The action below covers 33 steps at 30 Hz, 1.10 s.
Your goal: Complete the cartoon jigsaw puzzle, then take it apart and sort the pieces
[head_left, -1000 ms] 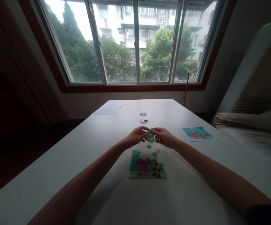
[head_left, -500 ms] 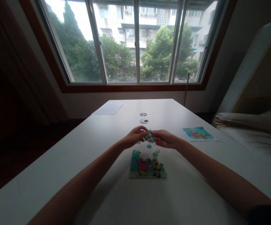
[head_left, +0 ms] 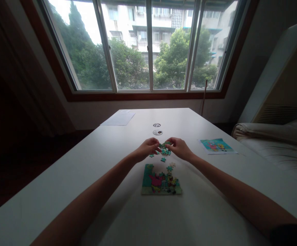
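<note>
A small green cluster of jigsaw puzzle pieces (head_left: 164,145) is pinched between my two hands over the middle of the table. My left hand (head_left: 148,149) grips its left side with curled fingers, and my right hand (head_left: 178,148) pinches the right side from above. Just beneath lie loose teal puzzle pieces (head_left: 166,152), partly hidden by the fingers. Closer to me rests a partly joined jigsaw puzzle (head_left: 155,184) with a pink and a yellow cartoon figure, its upper edge uneven. A teal piece (head_left: 169,168) and a pale piece (head_left: 172,164) lie by its upper right.
A printed picture (head_left: 217,146) with similar figures lies on the white table (head_left: 107,164) to the right. White paper sheets (head_left: 119,118) are at the far left. Two round discs (head_left: 157,132) sit beyond my hands. A pale sofa (head_left: 279,143) stands right of the table.
My right hand has shifted slightly, its fingers now bent over the top of the held pieces. The held cluster looks flatter than before. The joined puzzle has not moved.
</note>
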Motion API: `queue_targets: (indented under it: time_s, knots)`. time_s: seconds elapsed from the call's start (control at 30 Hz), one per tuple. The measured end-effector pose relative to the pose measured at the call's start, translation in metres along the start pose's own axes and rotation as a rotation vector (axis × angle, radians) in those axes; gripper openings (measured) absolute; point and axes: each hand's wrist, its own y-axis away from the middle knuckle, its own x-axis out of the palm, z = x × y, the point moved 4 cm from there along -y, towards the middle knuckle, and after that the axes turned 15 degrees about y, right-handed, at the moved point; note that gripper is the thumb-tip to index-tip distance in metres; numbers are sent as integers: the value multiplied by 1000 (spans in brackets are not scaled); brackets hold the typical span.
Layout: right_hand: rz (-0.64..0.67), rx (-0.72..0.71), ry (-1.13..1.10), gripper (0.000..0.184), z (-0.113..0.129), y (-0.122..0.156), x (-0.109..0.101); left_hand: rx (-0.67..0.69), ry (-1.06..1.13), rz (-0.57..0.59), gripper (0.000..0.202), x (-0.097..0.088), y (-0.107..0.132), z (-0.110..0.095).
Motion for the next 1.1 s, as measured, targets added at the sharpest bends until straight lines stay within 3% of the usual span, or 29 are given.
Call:
queue_targets:
  time_s: [0.1, 0.37, 0.53, 0.7, 0.9, 1.0, 1.1]
  knots:
    - [67, 70, -103, 18, -6, 0, 3, 14, -3, -27, 25, -3, -2, -1]
    - [343, 308, -670, 17, -2, 7, 15, 27, -54, -44, 24, -2, 0, -2]
    - [535, 504, -979, 10, -2, 10, 18, 131, -156, -4, 19, 2, -1, -9]
    - [509, 521, -790, 14, -7, 9, 18, 344, -550, 11, 8, 5, -1, -17]
    - [352, 477, -591, 14, -13, 7, 16, 549, -1008, 36, 18, 13, 8, -25]
    - [328, 331, -385, 16, -15, 4, 13, 539, -1071, 49, 18, 8, 7, -24]
    - [325, 198, -158, 29, -19, 2, 11, 462, -1074, 44, 18, -2, 3, -18]
